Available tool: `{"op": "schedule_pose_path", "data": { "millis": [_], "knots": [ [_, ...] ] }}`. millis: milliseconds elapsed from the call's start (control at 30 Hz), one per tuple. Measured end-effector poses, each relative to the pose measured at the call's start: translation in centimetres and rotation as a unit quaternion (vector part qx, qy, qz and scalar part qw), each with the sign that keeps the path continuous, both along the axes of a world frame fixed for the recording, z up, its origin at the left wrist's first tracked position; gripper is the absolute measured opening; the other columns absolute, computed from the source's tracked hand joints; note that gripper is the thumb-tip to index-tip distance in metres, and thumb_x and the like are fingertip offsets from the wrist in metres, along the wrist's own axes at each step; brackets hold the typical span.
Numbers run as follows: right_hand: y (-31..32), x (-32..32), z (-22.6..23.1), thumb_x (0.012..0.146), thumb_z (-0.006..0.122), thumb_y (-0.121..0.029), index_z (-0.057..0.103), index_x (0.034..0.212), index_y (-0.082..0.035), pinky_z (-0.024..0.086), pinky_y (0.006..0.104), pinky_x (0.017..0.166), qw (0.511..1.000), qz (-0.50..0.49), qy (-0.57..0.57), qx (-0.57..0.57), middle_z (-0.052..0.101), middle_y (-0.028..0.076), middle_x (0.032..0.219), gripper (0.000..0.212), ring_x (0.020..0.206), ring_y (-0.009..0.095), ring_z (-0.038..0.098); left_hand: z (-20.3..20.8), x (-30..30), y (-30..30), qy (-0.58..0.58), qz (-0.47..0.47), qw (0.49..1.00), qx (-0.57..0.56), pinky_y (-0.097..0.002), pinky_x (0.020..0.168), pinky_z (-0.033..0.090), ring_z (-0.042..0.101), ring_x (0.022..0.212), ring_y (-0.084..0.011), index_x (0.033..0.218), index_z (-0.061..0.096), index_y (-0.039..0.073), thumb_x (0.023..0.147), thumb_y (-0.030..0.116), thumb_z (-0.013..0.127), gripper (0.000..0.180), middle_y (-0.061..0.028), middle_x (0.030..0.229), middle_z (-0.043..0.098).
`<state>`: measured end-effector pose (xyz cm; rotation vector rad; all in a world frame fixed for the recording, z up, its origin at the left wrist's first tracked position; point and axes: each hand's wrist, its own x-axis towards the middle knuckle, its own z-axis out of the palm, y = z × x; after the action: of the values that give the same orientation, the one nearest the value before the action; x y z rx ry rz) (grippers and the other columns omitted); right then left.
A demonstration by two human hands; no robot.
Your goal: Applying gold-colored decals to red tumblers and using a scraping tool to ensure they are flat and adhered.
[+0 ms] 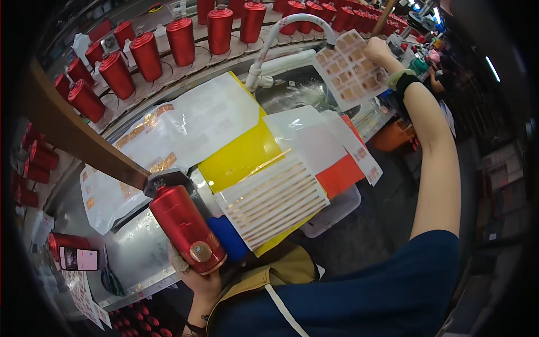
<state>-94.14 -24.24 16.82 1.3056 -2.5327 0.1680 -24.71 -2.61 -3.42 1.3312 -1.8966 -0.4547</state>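
Observation:
My left hand (203, 281) is closed round the lower end of a shiny red bottle (185, 224). A round gold emblem shows on the bottle's side near that hand. The bottle's other end sits in a dark holder (167, 181) at the tip of a wooden bar (112, 151). Stretched out to the far right, my right hand (382, 54) pinches the edge of a decal sheet (349, 70) with rows of brownish squares. The sheet hangs tilted over the sink, beside the curved white faucet (297, 19).
A metal sink (281, 98) holds water. Striped gold decal sheets (275, 196), yellow sheets (241, 163) and white sheets (208, 118) overlap on the bench. Red bottles (219, 31) line a curved conveyor behind. Scissors (109, 275) and a phone (78, 258) are at left.

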Motion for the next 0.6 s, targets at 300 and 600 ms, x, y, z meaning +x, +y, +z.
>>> {"op": "schedule_pose_path", "data": {
  "millis": [300,600],
  "knots": [
    [3.6,3.7,3.2,0.089,0.059,-0.008,0.069,0.076,0.003,0.048,0.0387,0.045,0.931,-0.092,-0.342,0.094,0.065,0.011,0.068,0.02,0.05,0.022,0.061,0.3,0.0,0.0,0.01,-0.003,1.0,-0.029,-0.0511,0.119,0.031,0.042,0.141,-0.0477,0.155,0.029,-0.01,0.078,0.035,0.09,0.107,-0.0296,0.151,0.043],
    [5.4,4.4,-6.5,0.078,0.065,0.0,0.069,0.076,0.005,0.053,0.0347,0.048,0.887,-0.08,-0.407,0.201,0.068,0.011,0.069,0.006,0.054,0.02,0.066,0.1,-0.3,0.1,-0.014,0.0,0.999,-0.044,-0.0522,0.121,0.028,0.039,0.144,-0.049,0.156,0.027,-0.01,0.081,0.027,0.086,0.103,-0.0313,0.155,0.04]
  ]
}}
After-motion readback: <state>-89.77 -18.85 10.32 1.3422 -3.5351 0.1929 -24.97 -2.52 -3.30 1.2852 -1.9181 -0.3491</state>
